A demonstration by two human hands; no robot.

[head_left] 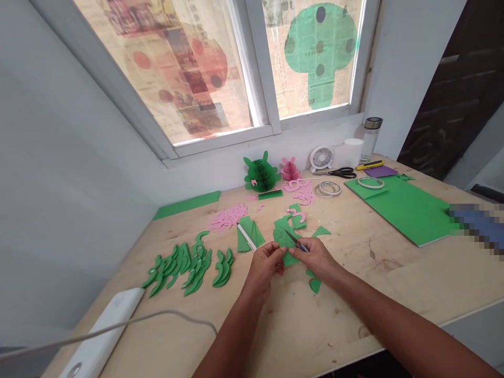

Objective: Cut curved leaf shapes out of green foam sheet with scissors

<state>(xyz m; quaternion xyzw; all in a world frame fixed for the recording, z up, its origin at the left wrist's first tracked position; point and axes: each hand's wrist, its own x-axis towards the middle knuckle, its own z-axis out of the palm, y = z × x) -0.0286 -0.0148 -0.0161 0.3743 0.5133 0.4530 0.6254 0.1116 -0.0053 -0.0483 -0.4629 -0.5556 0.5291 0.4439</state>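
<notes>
At the middle of the table my left hand (263, 266) pinches a piece of green paper (290, 257) between thumb and fingers. My right hand (319, 260) is closed on small dark scissors (296, 241), whose blades point up and left over the green paper. A pink curved cutout (299, 215) lies on green paper just beyond the blades. To the left, a white pen (247, 237) rests on green paper pieces (254, 231). Green scraps (315, 285) lie under and beside my right wrist.
Green curved cutouts (197, 268) and pink cutouts (232, 216) lie left. At the back stand a green honeycomb paper figure (262, 176), a fan (322, 157) and a glass bottle (369, 142). Tape rolls (328, 189) and green sheets (409, 215) are right. A cable (157, 313) crosses front left.
</notes>
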